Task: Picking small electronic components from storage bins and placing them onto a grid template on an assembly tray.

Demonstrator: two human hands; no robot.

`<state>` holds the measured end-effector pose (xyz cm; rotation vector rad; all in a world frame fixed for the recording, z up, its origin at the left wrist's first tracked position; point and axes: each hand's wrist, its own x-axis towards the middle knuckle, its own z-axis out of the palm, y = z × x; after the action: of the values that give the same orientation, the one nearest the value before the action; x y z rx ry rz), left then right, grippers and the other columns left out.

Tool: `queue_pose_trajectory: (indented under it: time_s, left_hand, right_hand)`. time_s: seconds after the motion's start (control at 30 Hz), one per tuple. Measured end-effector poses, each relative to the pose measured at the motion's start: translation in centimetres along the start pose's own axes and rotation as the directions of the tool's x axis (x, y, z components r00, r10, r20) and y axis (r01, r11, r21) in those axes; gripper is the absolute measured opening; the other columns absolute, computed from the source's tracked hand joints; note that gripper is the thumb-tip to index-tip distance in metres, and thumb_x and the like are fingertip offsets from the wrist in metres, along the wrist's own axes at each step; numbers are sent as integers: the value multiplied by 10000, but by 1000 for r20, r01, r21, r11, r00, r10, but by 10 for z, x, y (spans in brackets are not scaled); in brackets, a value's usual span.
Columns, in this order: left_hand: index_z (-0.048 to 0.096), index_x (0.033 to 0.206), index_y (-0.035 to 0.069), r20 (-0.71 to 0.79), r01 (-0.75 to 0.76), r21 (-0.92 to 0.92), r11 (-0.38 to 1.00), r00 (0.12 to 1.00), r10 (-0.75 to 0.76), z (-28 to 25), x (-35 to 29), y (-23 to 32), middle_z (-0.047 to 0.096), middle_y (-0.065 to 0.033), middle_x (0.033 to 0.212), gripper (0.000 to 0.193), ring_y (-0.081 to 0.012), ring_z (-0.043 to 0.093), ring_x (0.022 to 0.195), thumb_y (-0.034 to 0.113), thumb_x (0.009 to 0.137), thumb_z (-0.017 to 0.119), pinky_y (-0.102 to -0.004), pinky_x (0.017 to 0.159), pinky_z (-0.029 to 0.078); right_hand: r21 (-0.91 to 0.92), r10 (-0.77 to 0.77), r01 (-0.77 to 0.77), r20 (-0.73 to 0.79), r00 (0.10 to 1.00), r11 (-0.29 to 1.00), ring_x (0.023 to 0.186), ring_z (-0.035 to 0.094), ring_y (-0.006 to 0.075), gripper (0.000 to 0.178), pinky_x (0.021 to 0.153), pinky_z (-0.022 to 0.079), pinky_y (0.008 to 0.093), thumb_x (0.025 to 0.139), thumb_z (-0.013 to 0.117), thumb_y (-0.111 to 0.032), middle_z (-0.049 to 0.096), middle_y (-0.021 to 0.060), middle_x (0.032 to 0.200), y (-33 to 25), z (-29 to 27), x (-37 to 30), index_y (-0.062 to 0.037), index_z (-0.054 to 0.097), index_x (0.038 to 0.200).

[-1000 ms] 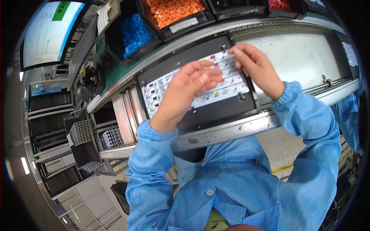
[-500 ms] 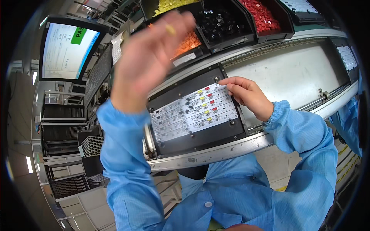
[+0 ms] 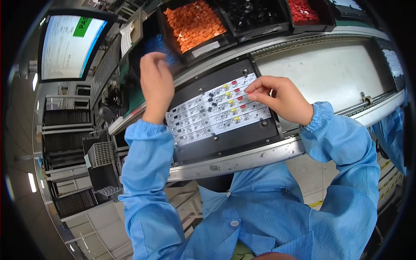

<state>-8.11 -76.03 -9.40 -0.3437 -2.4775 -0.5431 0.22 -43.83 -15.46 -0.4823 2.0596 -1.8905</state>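
Observation:
White circuit board strips (image 3: 216,106) lie side by side in a black tray (image 3: 208,149), with small yellow, red and black parts on them. My right hand (image 3: 284,99) is closed in a pinch over the right part of the strips, beside the red parts. What its fingertips hold is too small to make out. Left of the tray, my left hand (image 3: 157,89) is raised close to some blue parts (image 3: 157,45). Its fingers are drawn together and curled, their tips hidden, so anything within them does not show.
Behind the tray stand black bins of orange parts (image 3: 193,24), black parts (image 3: 251,15) and red parts (image 3: 303,11). A metal conveyor rail (image 3: 238,167) runs along the front. To the left are a monitor (image 3: 69,47), a keyboard (image 3: 104,63) and racks (image 3: 67,143).
My left hand has come down and back from above the bins to beside the tray's left end. My right hand stays pinched and has shifted slightly over the strips. The view has tilted.

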Motion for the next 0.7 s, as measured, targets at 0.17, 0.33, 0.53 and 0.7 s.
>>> queue_pose_trajectory:
  time_s: [0.17, 0.33, 0.53, 0.7]
  left_hand:
    - [650, 1253, 88, 210, -138, 389, 911, 976, 58, 1, 25, -48, 692, -176, 1160, 275, -430, 686, 1010, 217, 1013, 616, -489, 874, 561]
    - [689, 1398, 182, 435, 15, 366, 931, 881, -185, 33, 51, -95, 745, -175, 1261, 585, -384, 698, 1164, 556, 949, 667, -459, 984, 557]
    - [713, 1359, 191, 153, 141, 230, 963, 972, -179, 61, 32, -127, 764, -172, 1152, 620, -373, 677, 1206, 640, 936, 647, -443, 997, 548]
    - [767, 1202, 121, 128, 99, 161, 982, 984, -121, 53, 31, -101, 746, -188, 1106, 419, -394, 686, 1106, 436, 929, 725, -462, 941, 540]
  right_hand:
    - [-575, -423, 388, 81, 903, 720, 848, 694, 256, 175, 727, 563, 346, 905, 769, -55, 736, 112, 952, 4, 5, -8, -48, 781, 1079]
    - [-623, -353, 298, 38, 935, 723, 861, 703, 268, 146, 739, 576, 362, 865, 790, -23, 736, 105, 938, -1, 25, -16, -45, 756, 1006]
    - [-707, -380, 331, 95, 920, 624, 811, 718, 302, 132, 708, 581, 374, 852, 794, -25, 723, 101, 911, 8, 43, -18, -43, 727, 965]
    - [-750, -346, 263, 49, 937, 607, 798, 719, 295, 122, 698, 587, 369, 848, 789, -18, 712, 95, 897, 5, 43, -19, -45, 726, 948]
